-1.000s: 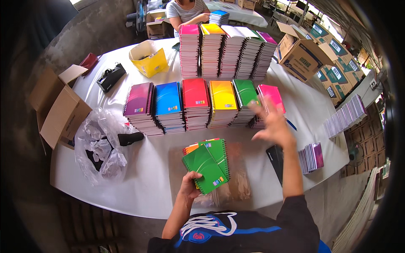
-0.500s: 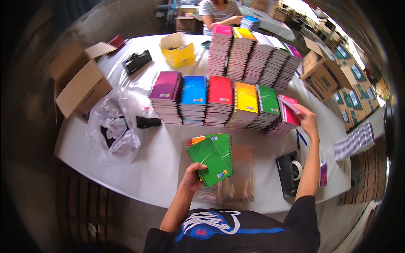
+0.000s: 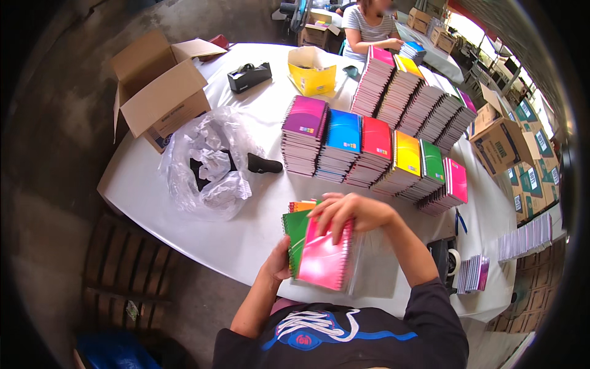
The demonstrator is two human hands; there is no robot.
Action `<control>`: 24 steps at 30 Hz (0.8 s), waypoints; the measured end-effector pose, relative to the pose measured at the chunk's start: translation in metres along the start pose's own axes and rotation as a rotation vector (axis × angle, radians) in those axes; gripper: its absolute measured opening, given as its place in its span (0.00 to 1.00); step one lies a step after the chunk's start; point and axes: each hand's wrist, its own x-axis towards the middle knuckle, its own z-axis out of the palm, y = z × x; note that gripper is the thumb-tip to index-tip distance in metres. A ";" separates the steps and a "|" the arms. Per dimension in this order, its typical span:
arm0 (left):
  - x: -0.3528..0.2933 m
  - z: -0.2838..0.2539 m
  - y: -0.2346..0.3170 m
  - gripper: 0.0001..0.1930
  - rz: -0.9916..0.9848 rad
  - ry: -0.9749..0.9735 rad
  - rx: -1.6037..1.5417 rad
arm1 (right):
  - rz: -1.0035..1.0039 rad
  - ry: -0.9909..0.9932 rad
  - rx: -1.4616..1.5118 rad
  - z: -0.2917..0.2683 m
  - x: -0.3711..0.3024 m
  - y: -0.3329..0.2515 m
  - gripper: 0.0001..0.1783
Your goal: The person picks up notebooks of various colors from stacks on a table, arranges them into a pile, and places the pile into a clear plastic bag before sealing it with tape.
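In front of me, my left hand (image 3: 279, 259) is closed on the left edge of a small fan of spiral notebooks, a green notebook (image 3: 294, 232) with an orange notebook (image 3: 302, 206) peeking out behind it. On top of these lies a pink notebook (image 3: 324, 263), gripped by my right hand (image 3: 355, 213), whose fingers curl over its upper end. Clear plastic bags (image 3: 380, 265) lie flat under and beside the notebooks. Beyond my hands stands a row of notebook piles: purple (image 3: 305, 115), blue (image 3: 343, 130), red (image 3: 376, 138), yellow (image 3: 407, 152), green (image 3: 432, 161) and pink (image 3: 455, 178).
More tall notebook piles (image 3: 393, 86) stand behind that row. Leftward are a plastic bag of crumpled paper (image 3: 215, 194), an open carton (image 3: 163, 101), a black tape dispenser (image 3: 249, 78) and a yellow box (image 3: 312, 77). Rightward are another dispenser (image 3: 441, 255) and blue-handled pliers (image 3: 461, 221). A person (image 3: 372, 27) sits opposite.
My right hand has taken a pink notebook from the right-hand pile and brought it onto the green notebooks in my left hand. The whole view has shifted, so the table appears farther right.
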 end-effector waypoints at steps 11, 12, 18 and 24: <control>-0.033 -0.007 0.027 0.27 0.060 0.193 0.230 | 0.612 0.626 -1.162 -0.053 0.105 0.078 0.22; -0.033 -0.008 0.031 0.27 0.086 0.222 0.293 | 0.594 0.614 -1.177 -0.051 0.101 0.078 0.20; -0.036 -0.029 0.039 0.39 0.150 0.103 0.123 | 0.042 0.626 -1.127 0.071 0.067 0.002 0.13; -0.018 -0.009 0.016 0.32 -0.067 0.085 0.164 | 0.309 0.067 -0.990 0.122 -0.012 -0.051 0.36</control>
